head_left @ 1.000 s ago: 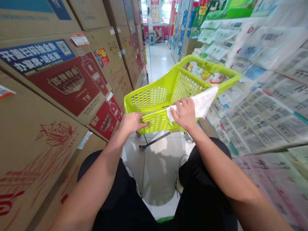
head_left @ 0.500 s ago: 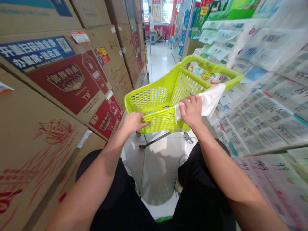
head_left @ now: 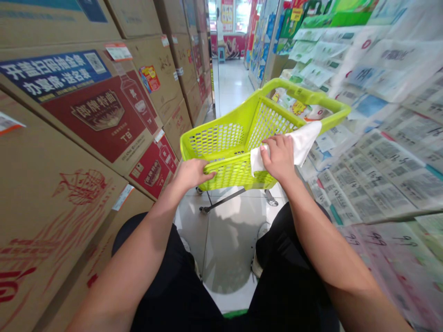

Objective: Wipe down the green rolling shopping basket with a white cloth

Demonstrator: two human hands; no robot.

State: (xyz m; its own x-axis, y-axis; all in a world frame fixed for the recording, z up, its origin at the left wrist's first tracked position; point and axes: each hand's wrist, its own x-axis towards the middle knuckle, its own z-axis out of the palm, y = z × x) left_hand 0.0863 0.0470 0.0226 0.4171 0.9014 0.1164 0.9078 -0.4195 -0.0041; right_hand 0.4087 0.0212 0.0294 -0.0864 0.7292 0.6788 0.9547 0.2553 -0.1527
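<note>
A lime-green plastic shopping cart [head_left: 221, 133] stands in front of me at an angle, with its handle toward the right. My left hand [head_left: 194, 174] grips the near left corner of its rim, the thumb on the outer side. On the near side's top edge, my right hand [head_left: 279, 159] presses a white cloth [head_left: 306, 142] against the rim, fingers curled over it. The cloth hangs down on both sides of that hand and covers part of the mesh wall. My right fingertips are partly hidden behind the rim and cloth.
Stacked cardboard cartons [head_left: 100, 115] wall the left side. Piled packs of paper tissue [head_left: 377, 161] line the right, close to the cart handle. The cart's wheels [head_left: 205, 210] rest on the tiled floor [head_left: 226, 249] between my feet. A blue stool [head_left: 221, 53] stands down the aisle.
My right hand has shifted slightly to the right along the rim, over the cloth. My left hand keeps its grip on the corner, and the cart is nearly unmoved.
</note>
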